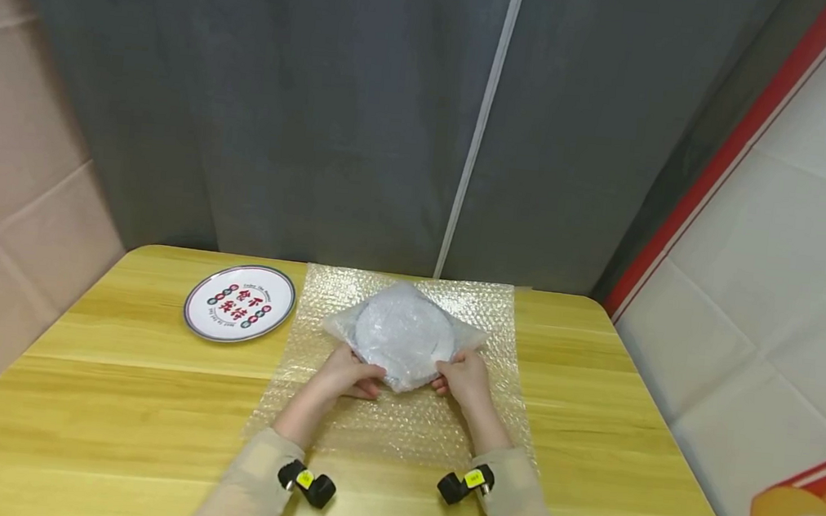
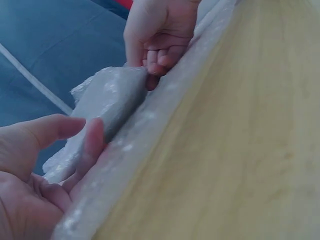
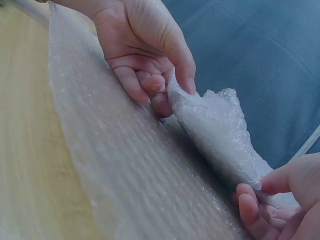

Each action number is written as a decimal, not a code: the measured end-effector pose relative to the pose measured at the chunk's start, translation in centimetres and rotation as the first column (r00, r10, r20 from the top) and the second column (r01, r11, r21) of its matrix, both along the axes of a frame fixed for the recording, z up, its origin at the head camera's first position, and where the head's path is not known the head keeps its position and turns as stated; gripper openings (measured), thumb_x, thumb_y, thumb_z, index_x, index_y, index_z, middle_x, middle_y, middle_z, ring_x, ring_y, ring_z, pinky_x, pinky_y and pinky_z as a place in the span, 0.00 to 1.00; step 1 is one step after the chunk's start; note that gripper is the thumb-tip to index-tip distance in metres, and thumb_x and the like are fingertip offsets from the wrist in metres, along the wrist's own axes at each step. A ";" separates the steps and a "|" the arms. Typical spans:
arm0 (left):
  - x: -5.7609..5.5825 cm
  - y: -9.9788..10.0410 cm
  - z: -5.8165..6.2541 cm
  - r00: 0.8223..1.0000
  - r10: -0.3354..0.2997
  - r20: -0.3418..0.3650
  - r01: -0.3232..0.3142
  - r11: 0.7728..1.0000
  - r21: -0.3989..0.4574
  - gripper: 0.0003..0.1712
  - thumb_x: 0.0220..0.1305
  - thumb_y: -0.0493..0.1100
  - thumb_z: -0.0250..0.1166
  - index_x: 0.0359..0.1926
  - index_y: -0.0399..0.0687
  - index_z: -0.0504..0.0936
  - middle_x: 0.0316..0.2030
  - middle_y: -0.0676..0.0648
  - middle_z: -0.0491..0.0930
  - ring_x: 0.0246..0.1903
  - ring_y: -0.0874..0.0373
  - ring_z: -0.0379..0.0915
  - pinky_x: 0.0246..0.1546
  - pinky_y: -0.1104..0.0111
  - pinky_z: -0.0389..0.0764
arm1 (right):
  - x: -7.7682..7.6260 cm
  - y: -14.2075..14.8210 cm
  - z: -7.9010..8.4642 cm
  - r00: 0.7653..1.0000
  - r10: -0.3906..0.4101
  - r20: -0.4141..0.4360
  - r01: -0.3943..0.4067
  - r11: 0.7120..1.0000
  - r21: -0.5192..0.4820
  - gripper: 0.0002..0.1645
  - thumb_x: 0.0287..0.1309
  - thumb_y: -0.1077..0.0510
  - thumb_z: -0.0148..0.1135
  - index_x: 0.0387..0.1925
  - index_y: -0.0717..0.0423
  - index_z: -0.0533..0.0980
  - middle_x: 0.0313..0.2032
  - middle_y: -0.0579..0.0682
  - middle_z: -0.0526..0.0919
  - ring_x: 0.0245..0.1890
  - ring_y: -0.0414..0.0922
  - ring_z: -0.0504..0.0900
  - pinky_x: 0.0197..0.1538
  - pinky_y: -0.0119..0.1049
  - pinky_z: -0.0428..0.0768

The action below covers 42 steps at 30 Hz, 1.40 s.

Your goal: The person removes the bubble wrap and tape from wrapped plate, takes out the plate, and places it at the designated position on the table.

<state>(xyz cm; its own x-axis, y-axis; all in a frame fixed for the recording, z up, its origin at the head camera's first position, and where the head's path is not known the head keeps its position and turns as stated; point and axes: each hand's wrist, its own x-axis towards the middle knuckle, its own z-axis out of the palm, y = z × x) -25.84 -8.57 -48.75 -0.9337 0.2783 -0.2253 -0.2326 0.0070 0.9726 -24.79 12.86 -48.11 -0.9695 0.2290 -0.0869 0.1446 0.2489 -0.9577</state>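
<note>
A round plate wrapped in bubble wrap lies over the bubble wrap sheet, its wrapping folded to points at the sides. In the head view my left hand holds its near left edge, thumb on top and fingers below. On the near right edge my right hand pinches the wrapping between thumb and fingers. The right wrist view has the left hand at the top and the right hand at lower right, with the wrapped plate tilted between them.
An unwrapped white plate with a dark rim and red characters lies left of the sheet. The yellow wood-grain table carries everything. A grey curtain hangs behind it, and a pale wall stands to the right.
</note>
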 end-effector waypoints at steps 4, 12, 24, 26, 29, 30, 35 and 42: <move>-0.2 -0.7 0.0 0.999 -0.034 0.025 0.034 0.999 0.004 0.20 0.61 0.35 0.61 0.50 0.27 0.67 0.30 0.36 0.79 0.19 0.52 0.79 0.30 0.57 0.86 | 0.1 0.0 -0.1 1.000 0.003 -0.003 -0.003 1.000 0.009 0.12 0.55 0.71 0.58 0.24 0.62 0.64 0.19 0.58 0.77 0.14 0.42 0.78 0.17 0.29 0.79; -0.5 -2.1 0.4 0.996 -0.081 0.038 0.081 0.997 -0.001 0.21 0.68 0.43 0.54 0.46 0.22 0.69 0.35 0.32 0.79 0.23 0.51 0.80 0.31 0.58 0.86 | 0.1 0.0 0.0 1.000 0.005 0.019 -0.007 0.996 0.091 0.11 0.56 0.69 0.59 0.25 0.62 0.65 0.19 0.57 0.78 0.13 0.42 0.77 0.17 0.31 0.80; -1.0 -2.6 0.1 0.997 -0.025 0.073 0.023 0.999 0.029 0.20 0.72 0.42 0.49 0.46 0.23 0.72 0.32 0.34 0.81 0.24 0.49 0.81 0.32 0.57 0.86 | 0.2 0.1 0.4 0.999 0.009 0.035 -0.014 0.989 0.147 0.11 0.56 0.66 0.62 0.25 0.64 0.68 0.18 0.57 0.79 0.12 0.42 0.76 0.17 0.32 0.80; -1.1 -2.6 0.0 0.997 -0.007 0.079 0.005 0.999 0.032 0.19 0.72 0.41 0.50 0.45 0.23 0.73 0.31 0.35 0.81 0.24 0.49 0.81 0.31 0.58 0.86 | 0.3 0.1 0.6 0.999 0.009 0.038 -0.015 0.988 0.153 0.11 0.56 0.65 0.63 0.25 0.64 0.69 0.19 0.57 0.79 0.12 0.41 0.76 0.17 0.32 0.80; -1.0 -2.4 0.0 0.996 0.020 0.082 -0.023 0.999 0.040 0.18 0.71 0.40 0.50 0.46 0.23 0.72 0.29 0.36 0.81 0.24 0.50 0.81 0.30 0.59 0.86 | 0.4 0.2 0.8 0.999 0.003 0.041 -0.009 0.988 0.156 0.12 0.56 0.64 0.64 0.25 0.64 0.69 0.19 0.56 0.79 0.12 0.41 0.75 0.16 0.31 0.79; -0.9 -2.4 0.0 0.996 0.028 0.083 -0.032 0.999 0.042 0.18 0.71 0.39 0.50 0.46 0.23 0.71 0.29 0.37 0.81 0.24 0.50 0.82 0.30 0.59 0.86 | 0.4 0.2 0.8 0.999 0.000 0.040 -0.007 0.987 0.161 0.12 0.55 0.64 0.65 0.25 0.64 0.70 0.19 0.56 0.79 0.12 0.41 0.75 0.16 0.31 0.78; -1.0 -2.1 -0.1 0.995 0.052 0.083 -0.056 0.997 0.046 0.15 0.71 0.37 0.50 0.48 0.25 0.66 0.29 0.36 0.80 0.23 0.51 0.81 0.29 0.60 0.86 | 0.6 0.6 0.9 1.000 -0.023 0.002 0.021 0.956 0.292 0.14 0.53 0.59 0.68 0.30 0.65 0.73 0.22 0.54 0.79 0.15 0.43 0.76 0.18 0.32 0.78; -1.0 -2.1 -0.1 0.993 0.076 0.095 -0.080 0.996 0.038 0.14 0.70 0.36 0.51 0.50 0.28 0.64 0.29 0.36 0.81 0.22 0.52 0.81 0.28 0.61 0.86 | 1.0 1.2 2.2 0.995 -0.037 -0.092 0.079 0.857 0.509 0.20 0.51 0.54 0.69 0.39 0.66 0.77 0.35 0.58 0.82 0.32 0.52 0.80 0.34 0.44 0.81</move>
